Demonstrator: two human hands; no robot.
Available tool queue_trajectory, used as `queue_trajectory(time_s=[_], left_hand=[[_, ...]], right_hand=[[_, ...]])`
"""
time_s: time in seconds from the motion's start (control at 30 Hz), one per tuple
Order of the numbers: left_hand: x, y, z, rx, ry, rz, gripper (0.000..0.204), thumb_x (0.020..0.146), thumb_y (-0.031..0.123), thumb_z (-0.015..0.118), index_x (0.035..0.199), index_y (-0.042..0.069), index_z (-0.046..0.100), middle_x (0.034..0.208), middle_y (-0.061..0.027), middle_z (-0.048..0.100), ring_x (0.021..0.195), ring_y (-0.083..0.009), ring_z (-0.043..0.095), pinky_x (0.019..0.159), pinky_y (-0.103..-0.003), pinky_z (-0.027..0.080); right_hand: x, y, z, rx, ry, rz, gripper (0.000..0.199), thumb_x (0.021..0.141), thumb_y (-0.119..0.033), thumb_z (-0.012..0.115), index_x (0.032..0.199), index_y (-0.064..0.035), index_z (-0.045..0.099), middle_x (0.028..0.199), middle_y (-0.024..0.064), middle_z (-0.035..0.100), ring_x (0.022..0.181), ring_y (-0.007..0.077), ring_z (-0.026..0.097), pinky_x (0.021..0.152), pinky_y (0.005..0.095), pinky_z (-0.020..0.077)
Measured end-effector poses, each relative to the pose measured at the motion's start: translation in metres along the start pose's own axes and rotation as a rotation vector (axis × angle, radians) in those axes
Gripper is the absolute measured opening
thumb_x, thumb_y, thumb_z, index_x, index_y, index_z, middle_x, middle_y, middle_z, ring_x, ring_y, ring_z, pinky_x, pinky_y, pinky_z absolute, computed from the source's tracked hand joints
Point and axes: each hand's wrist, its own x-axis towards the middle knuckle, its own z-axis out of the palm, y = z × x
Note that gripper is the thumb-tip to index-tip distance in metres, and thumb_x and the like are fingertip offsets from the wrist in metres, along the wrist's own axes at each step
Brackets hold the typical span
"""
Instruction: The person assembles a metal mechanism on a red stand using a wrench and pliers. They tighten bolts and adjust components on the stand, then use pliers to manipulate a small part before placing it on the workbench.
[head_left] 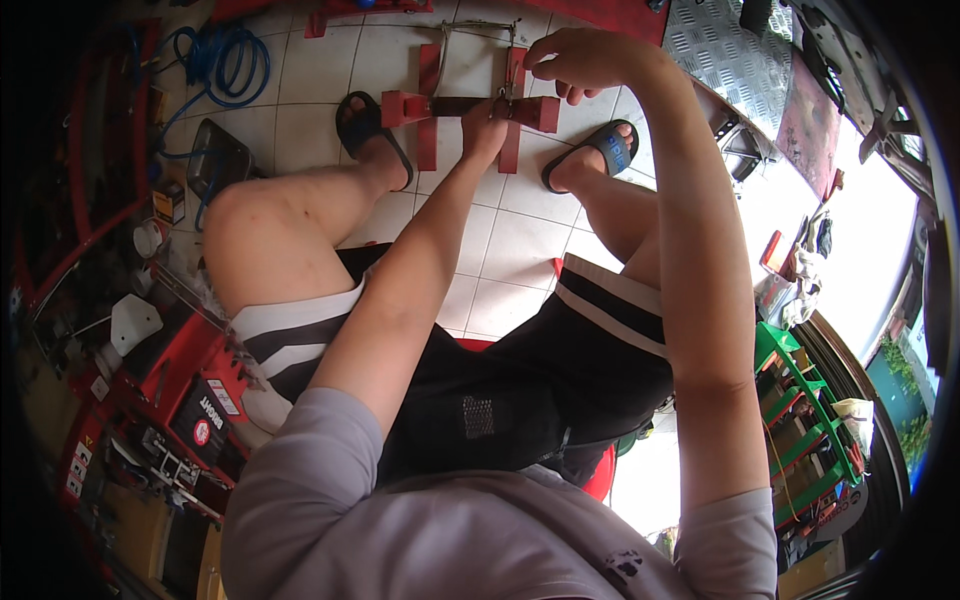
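White tiled floor (500,250) under red stand (470,105).

On the person's left, a red machine (185,375) beside the seat carries a black rectangular label (213,403) with white lettering and a small round red mark. Lower along its red frame, near the bottom left corner of the view, sits a row of small white stickers (78,468). Farther up on the left, among clutter on the floor, stands a small yellow and black box (163,206). No screens show.
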Motion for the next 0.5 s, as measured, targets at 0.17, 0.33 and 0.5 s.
queue_trajectory(time_s=[0.17,0.33,0.5], left_hand=[[0.013,-0.007,0.002,-0.041,0.006,-0.075,0.039,0.085,0.035,0.047,0.082,-0.002,0.059,0.078,-0.0233,0.061,0.078,-0.0380,0.059,0.071,-0.043,0.043],[0.034,-0.024,-0.011,0.118,-0.125,-0.220,0.036,0.082,0.032,0.049,0.081,-0.002,0.060,0.077,-0.0222,0.062,0.077,-0.0369,0.060,0.071,-0.042,0.044],[0.030,-0.013,-0.003,-0.041,-0.155,-0.208,0.020,0.082,0.025,0.054,0.076,0.007,0.058,0.058,-0.0008,0.048,0.045,-0.0099,0.040,0.041,-0.030,0.032]], right_hand=[[0.001,0.000,-0.001,0.037,-0.007,-0.031,0.037,0.092,-0.031,0.044,0.127,-0.0197,0.053,0.093,0.0086,0.068,0.082,0.0156,0.067,0.071,0.0297,0.0539],[0.002,-0.006,0.000,0.040,-0.001,-0.061,0.037,0.092,-0.032,0.044,0.127,-0.0204,0.053,0.093,0.0087,0.068,0.082,0.0160,0.067,0.072,0.0298,0.0540],[0.002,0.006,0.001,0.033,0.001,-0.041,0.037,0.093,-0.032,0.043,0.127,-0.0209,0.053,0.093,0.0089,0.068,0.083,0.0164,0.067,0.072,0.0294,0.0542]])
